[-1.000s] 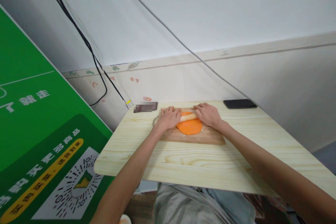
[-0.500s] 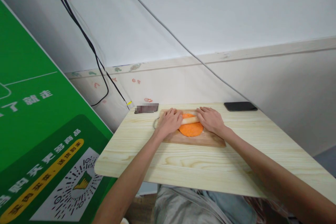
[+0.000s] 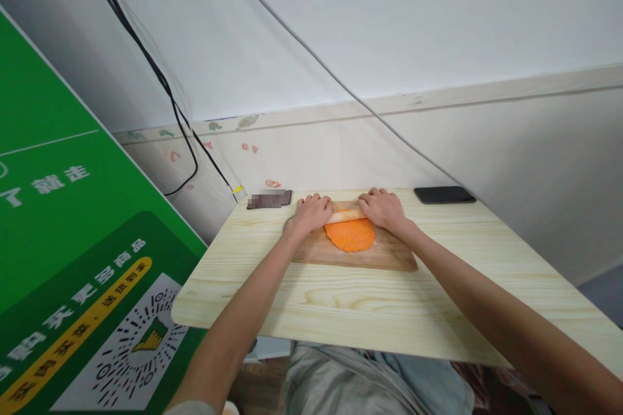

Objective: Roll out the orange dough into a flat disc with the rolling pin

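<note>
A flat, roughly round sheet of orange dough (image 3: 350,237) lies on a wooden cutting board (image 3: 392,259). Across its far edge rests a pale wooden rolling pin (image 3: 346,216), its middle stained orange. My left hand (image 3: 312,212) is closed over the pin's left end, and my right hand (image 3: 382,207) is closed over the right end. Both ends of the pin are hidden under my fingers. The metal handle of the board shows partly beside my left wrist.
The board sits on a light wood-grain table (image 3: 341,311) against the wall. A black phone (image 3: 444,194) lies at the back right, and a dark flat object (image 3: 269,199), partly blurred, at the back left. Black cables (image 3: 160,71) hang at left, near a green printed panel (image 3: 53,220).
My hands have pushed the rolling pin away from me, toward the far edge of the dough. More of the orange sheet now shows on the near side.
</note>
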Available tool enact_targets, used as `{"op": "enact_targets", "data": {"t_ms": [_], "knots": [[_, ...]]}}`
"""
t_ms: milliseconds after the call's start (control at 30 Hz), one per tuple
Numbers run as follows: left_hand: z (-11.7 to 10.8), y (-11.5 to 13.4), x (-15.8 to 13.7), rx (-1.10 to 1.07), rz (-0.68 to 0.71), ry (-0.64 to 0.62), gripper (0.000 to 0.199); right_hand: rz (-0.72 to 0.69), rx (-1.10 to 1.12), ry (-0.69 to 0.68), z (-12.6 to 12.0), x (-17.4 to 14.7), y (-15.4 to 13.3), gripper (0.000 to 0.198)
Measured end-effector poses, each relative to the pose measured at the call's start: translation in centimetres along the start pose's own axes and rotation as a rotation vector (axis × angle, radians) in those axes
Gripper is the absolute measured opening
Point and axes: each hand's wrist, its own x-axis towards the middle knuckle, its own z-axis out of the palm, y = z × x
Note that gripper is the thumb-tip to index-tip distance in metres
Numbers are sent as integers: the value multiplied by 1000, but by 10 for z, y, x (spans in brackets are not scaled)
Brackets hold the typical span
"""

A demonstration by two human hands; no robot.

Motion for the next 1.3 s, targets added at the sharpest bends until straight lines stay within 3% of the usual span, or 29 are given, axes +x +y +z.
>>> {"op": "enact_targets", "data": {"t_ms": [167, 300, 467, 600, 867, 1133, 1300], "knots": [[9, 5, -22, -15, 63, 129, 41, -18, 18, 48, 1, -22, -1, 53], [13, 12, -40, -37, 151, 235, 39, -98, 30, 176, 8, -47, 4, 59], [13, 14, -45, 5, 256, 250, 42, -145, 15, 321, 16, -70, 5, 63], [11, 10, -35, 63, 240, 201, 44, -87, -14, 246, 10, -64, 2, 64], [13, -2, 4, -29, 42, 18, 46, -11, -53, 25, -3, -25, -1, 57], [1, -3, 26, -106, -126, 14, 44, 19, -21, -84, -11, 2, 0, 58], [-4, -4, 34, -147, -184, 15, 39, 59, 60, -79, -10, 17, 3, 56]]}}
